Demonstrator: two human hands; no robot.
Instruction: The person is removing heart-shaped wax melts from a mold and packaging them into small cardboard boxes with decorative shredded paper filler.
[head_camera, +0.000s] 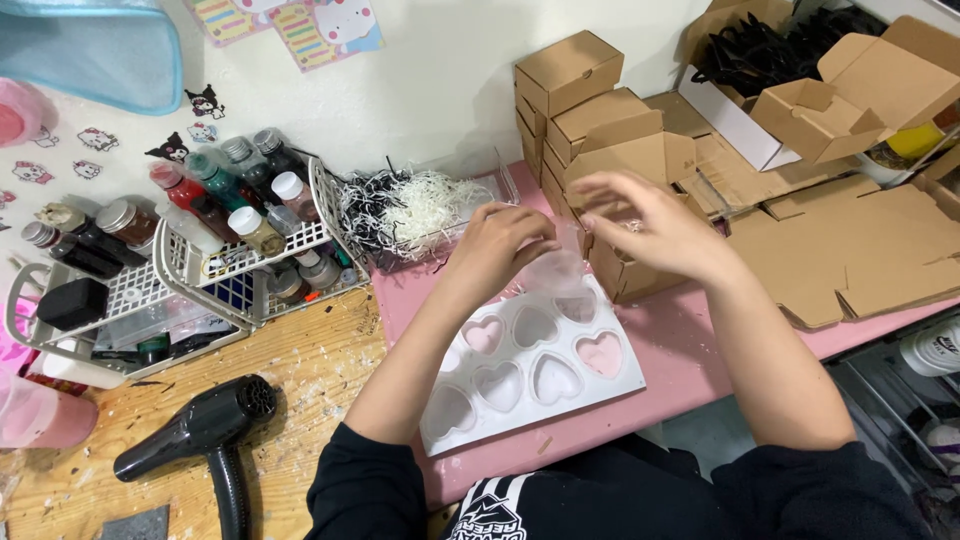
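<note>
A white silicone mould (560, 395) with several heart-shaped cavities lies on the pink mat (690, 350) in front of me. Some cavities hold pale pink fill. My left hand (500, 245) is closed on a small clear, pinkish film or bag (555, 270) just above the mould's far edge. My right hand (650, 225) hovers beside it with fingers spread, blurred by motion, touching or nearly touching the same clear piece. An open small cardboard box (625, 270) sits right behind my hands.
A stack of folded brown boxes (580, 105) stands at the back, flat cardboard blanks (850, 240) to the right. Black and white shredded paper (410, 210) fills a clear tray. A white rack of small bottles (240, 215) and a black hair dryer (205, 435) sit left.
</note>
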